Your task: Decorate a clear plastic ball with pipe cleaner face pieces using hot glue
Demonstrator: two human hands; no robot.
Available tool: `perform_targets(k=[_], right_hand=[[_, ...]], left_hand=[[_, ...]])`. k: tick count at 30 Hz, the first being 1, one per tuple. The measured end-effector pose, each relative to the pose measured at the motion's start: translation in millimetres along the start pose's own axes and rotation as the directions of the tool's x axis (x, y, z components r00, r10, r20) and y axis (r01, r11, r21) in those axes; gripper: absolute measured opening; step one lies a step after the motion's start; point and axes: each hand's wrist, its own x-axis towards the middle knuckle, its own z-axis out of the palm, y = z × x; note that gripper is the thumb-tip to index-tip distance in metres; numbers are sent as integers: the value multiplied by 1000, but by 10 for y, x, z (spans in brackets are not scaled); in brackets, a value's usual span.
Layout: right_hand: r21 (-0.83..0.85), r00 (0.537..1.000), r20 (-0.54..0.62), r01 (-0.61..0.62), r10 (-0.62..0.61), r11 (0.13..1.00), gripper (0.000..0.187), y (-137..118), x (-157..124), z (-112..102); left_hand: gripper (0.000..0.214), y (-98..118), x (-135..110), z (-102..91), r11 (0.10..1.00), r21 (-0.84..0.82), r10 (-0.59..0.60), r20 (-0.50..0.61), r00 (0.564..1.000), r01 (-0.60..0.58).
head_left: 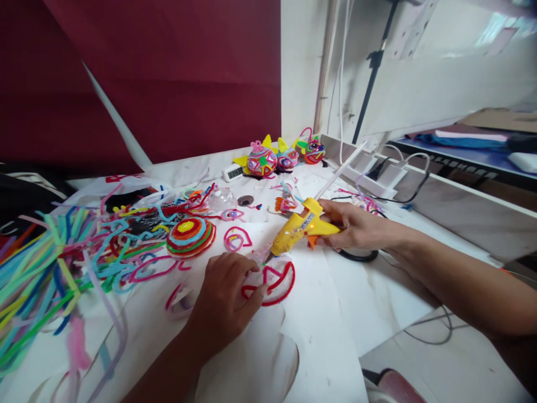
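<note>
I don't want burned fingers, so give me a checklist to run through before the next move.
1. Right hand gripping the yellow glue gun: ok.
2. Glue stick in the gun's rear: ok, a long white length sticks out.
3. Left hand at the red fuzzy shape: ok, its thumb reaches the shape's edge.
4. Nozzle well away from the left fingers: not ok, it points down close beside them.
5. Nozzle hot: cannot tell.
6. Gun plugged into the power strip: cannot tell.

Pipe cleaners [54, 274] on table's [390, 285] left, glue gun [304, 226] right of them, power strip [371, 182] behind.
</note>
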Motion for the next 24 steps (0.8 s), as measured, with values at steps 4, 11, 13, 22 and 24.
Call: perform_targets(k=[4, 11, 13, 22, 24], right_hand=[[21, 1000, -9, 21, -21, 1000, 28, 21, -2, 13], [47, 1000, -28, -10, 12, 999, 31, 55, 7, 31], [51, 1000, -24, -9, 10, 999, 31, 63, 15, 31], [57, 997, 19, 79, -80, 995, 31, 97, 40, 27], [47, 996, 19, 82, -83, 996, 32, 99, 40, 28]], left_hand=[[14, 9, -3, -4, 1000, -24, -13, 4, 1000, 13], [13, 15, 6, -5, 998, -45, -44, 17, 999, 45], [13, 17, 8, -6, 997, -51, -50, 21, 999, 52], [17, 13, -10, 0, 996, -62, -60, 22, 998, 61], [17, 9, -8, 3, 997, -64, -52, 18, 999, 53]])
